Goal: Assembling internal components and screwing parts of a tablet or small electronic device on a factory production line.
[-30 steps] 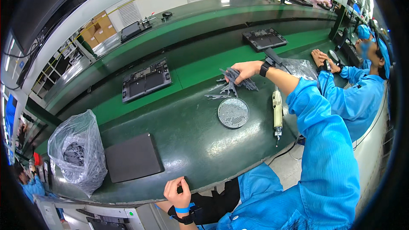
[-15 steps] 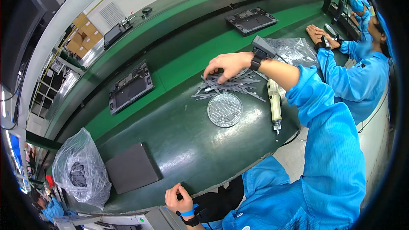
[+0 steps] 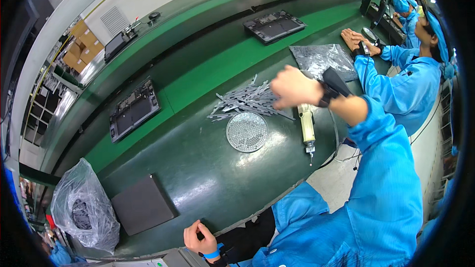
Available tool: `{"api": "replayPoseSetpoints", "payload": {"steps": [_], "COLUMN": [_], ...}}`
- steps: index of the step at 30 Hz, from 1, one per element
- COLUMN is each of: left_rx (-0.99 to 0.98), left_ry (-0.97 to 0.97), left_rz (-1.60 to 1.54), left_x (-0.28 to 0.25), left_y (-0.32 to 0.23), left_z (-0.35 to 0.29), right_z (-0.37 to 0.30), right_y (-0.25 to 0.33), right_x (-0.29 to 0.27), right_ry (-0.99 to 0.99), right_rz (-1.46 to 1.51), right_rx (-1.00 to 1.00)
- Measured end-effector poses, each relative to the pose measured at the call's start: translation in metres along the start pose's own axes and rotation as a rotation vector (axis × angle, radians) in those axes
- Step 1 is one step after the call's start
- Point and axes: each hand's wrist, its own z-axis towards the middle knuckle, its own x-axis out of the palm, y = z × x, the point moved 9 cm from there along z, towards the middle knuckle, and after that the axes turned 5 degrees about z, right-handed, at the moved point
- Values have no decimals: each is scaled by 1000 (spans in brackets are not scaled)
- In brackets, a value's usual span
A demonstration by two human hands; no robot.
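Note:
My right hand (image 3: 296,88), smeared by motion, is above the right end of a loose pile of thin grey strips (image 3: 242,100). Whether its fingers hold anything is hidden by the blur. A black band is on that wrist. Just under the hand lies a pale electric screwdriver (image 3: 307,127), its bit toward me. Left of it is a round clear dish (image 3: 247,132) of small shiny pieces, touching the near side of the pile. My left hand (image 3: 200,239) rests at the bench's near edge with curled fingers, thumb against forefinger, and nothing visible in them.
A dark flat panel (image 3: 143,204) and a clear plastic bag (image 3: 85,207) with dark contents are at the left. Opened device housings (image 3: 136,110) lie on the green strip (image 3: 198,86). A silvery bag (image 3: 324,61) is at the right, near a co-worker (image 3: 396,84) in blue.
My right hand has lifted off the strips and moved right, toward the screwdriver. The view has shifted slightly. My left hand stays at the bench edge.

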Motion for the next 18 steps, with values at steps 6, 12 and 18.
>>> {"api": "replayPoseSetpoints", "payload": {"steps": [6,12,18], "left_rx": [54,36,-14], "left_ry": [35,28,4], "left_rz": [24,1,0], "left_x": [1,0,0], "left_y": [-20,-20,-19], "left_z": [11,9,10], "right_z": [-44,-39,-9], "right_y": [-13,-4,-45], "right_x": [56,36,6], "right_ry": [80,59,-186], "right_rz": [195,243,505], "right_rx": [56,9,116]}}
